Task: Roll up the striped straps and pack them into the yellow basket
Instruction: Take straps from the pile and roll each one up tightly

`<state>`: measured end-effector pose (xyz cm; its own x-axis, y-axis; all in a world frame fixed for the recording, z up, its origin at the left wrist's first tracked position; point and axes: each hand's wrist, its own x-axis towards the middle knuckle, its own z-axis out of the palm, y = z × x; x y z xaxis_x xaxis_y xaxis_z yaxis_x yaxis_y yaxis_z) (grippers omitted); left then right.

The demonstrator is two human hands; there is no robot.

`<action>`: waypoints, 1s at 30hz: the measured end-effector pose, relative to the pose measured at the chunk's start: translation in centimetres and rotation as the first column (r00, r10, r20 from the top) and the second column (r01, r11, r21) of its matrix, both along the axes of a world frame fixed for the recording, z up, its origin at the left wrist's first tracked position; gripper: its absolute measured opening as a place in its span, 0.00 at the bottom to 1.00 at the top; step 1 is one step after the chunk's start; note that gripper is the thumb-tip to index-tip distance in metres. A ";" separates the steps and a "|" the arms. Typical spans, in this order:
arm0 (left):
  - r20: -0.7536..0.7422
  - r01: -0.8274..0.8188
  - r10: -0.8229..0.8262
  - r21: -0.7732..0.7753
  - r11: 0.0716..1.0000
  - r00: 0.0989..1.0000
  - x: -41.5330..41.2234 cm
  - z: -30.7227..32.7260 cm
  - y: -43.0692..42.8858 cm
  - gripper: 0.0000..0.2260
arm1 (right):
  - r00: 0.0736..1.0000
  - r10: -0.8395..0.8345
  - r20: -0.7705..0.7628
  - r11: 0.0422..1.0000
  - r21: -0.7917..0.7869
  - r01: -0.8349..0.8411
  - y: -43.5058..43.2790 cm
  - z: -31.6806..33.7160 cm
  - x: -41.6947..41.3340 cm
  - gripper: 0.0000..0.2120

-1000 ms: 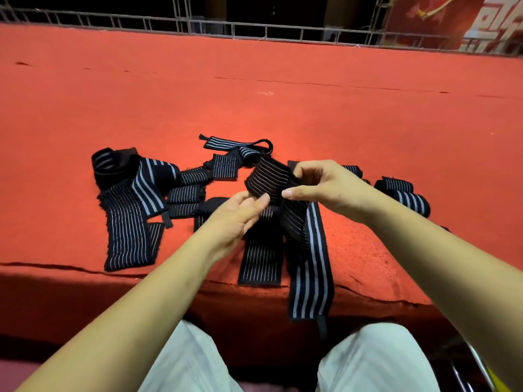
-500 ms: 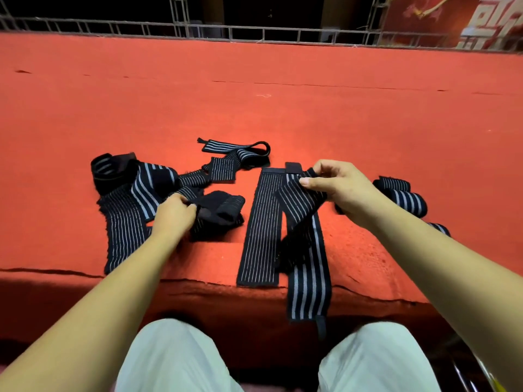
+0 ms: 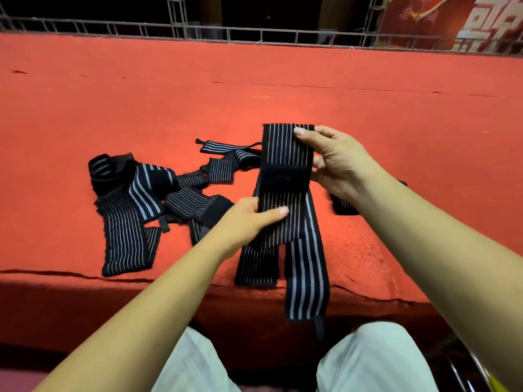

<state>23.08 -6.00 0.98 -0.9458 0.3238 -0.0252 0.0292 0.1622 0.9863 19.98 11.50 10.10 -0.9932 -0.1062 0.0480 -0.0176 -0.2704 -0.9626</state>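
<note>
A black strap with thin white stripes (image 3: 285, 148) is lifted at its far end above the red carpet. My right hand (image 3: 336, 162) grips that raised end, thumb on its top edge. My left hand (image 3: 249, 216) pinches the same strap lower down, thumb across its face. Its lower part lies on the carpet (image 3: 256, 267). Beside it a wider-striped strap (image 3: 307, 278) hangs over the platform's front edge. A heap of more striped straps (image 3: 135, 199) lies at the left. A rolled strap (image 3: 343, 206) peeks out behind my right wrist. A sliver of the yellow basket (image 3: 496, 383) shows at the bottom right corner.
The red carpeted platform (image 3: 254, 80) stretches far back to a metal truss railing (image 3: 254, 35). Its front edge drops off just before my knees in pale trousers (image 3: 368, 360). A red banner (image 3: 452, 21) hangs at the top right.
My left hand left the heap at the left and came over to the thin-striped strap. My right hand lifted that strap's far end off the carpet.
</note>
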 end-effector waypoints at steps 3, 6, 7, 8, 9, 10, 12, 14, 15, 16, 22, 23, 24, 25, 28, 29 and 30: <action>0.181 -0.221 0.166 0.351 0.910 0.969 -0.8 0.5 0.3 0.06 | 0.991 0.071 0.113 0.981 0.170 -0.089 0.3 -1.0 0.3 0.10; 0.276 -0.360 0.252 0.474 0.804 0.927 -1.8 1.1 -0.1 0.10 | 0.938 0.248 0.243 0.889 0.326 -0.320 0.4 -2.9 1.6 0.11; 0.275 -0.377 0.275 0.456 0.806 0.921 -2.0 1.2 -0.3 0.11 | 0.928 0.281 0.245 0.875 0.332 -0.353 0.4 -3.5 2.0 0.08; 0.275 -0.383 0.285 0.432 0.816 0.918 -2.1 1.0 -0.5 0.11 | 0.928 0.292 0.233 0.879 0.317 -0.356 0.2 -3.9 2.4 0.06; 0.280 -0.380 0.281 0.415 0.827 0.918 -2.1 0.9 -0.6 0.11 | 0.935 0.289 0.207 0.891 0.300 -0.342 0.2 -4.2 2.6 0.08; 0.290 -0.373 0.269 0.410 0.832 0.918 -2.0 0.8 -0.7 0.10 | 0.943 0.279 0.182 0.901 0.290 -0.322 0.1 -4.5 2.7 0.09; 0.297 -0.356 0.244 0.419 0.836 0.923 -1.7 0.6 -0.8 0.09 | 0.954 0.270 0.130 0.903 0.309 -0.297 0.2 -4.7 2.8 0.08; 0.281 -0.338 0.235 0.414 0.845 0.931 -1.6 0.3 -1.0 0.10 | 0.956 0.287 0.063 0.874 0.391 -0.289 0.4 -4.9 2.8 0.09; 0.273 -0.340 0.243 0.399 0.852 0.931 -1.6 0.2 -1.1 0.11 | 0.953 0.300 0.033 0.861 0.420 -0.286 0.5 -5.0 2.9 0.10; 0.269 -0.341 0.248 0.389 0.856 0.931 -1.5 0.2 -1.2 0.13 | 0.953 0.301 0.008 0.867 0.413 -0.278 0.5 -5.1 2.9 0.10; 0.246 -0.294 0.199 0.449 0.844 0.949 -1.5 0.1 -1.2 0.27 | 0.971 0.237 -0.040 0.971 0.000 -0.237 0.4 -6.3 2.8 0.08; 0.249 -0.299 0.204 0.444 0.845 0.947 -1.6 -0.1 -1.2 0.25 | 0.971 0.237 -0.043 0.971 0.003 -0.237 0.3 -6.5 2.8 0.08; 0.248 -0.306 0.214 0.442 0.843 0.945 -1.7 -0.3 -1.3 0.21 | 0.972 0.229 -0.045 0.973 0.035 -0.227 0.3 -6.7 2.9 0.08; 0.244 -0.321 0.233 0.437 0.840 0.941 -1.8 -0.4 -1.3 0.15 | 0.976 0.212 -0.050 0.975 0.084 -0.207 0.4 -6.8 2.9 0.08; 0.200 -0.364 0.309 0.378 0.851 0.930 -1.8 -0.8 -1.7 0.04 | 0.982 0.165 -0.087 0.927 0.355 -0.124 0.7 -6.8 3.0 0.07; 0.192 -0.374 0.324 0.360 0.855 0.926 -1.9 -1.0 -1.7 0.04 | 0.979 0.184 -0.092 0.892 0.433 -0.127 0.9 -6.9 3.0 0.07; 0.184 -0.375 0.330 0.343 0.861 0.926 -1.8 -1.2 -1.8 0.04 | 0.972 0.223 -0.076 0.863 0.479 -0.161 1.1 -6.8 3.1 0.07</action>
<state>21.24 -7.81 -0.19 -0.9960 -0.0230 -0.0860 -0.0783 -0.2322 0.9695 23.05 12.57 3.25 -0.9397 -0.3353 0.0666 -0.1398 0.1990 -0.9700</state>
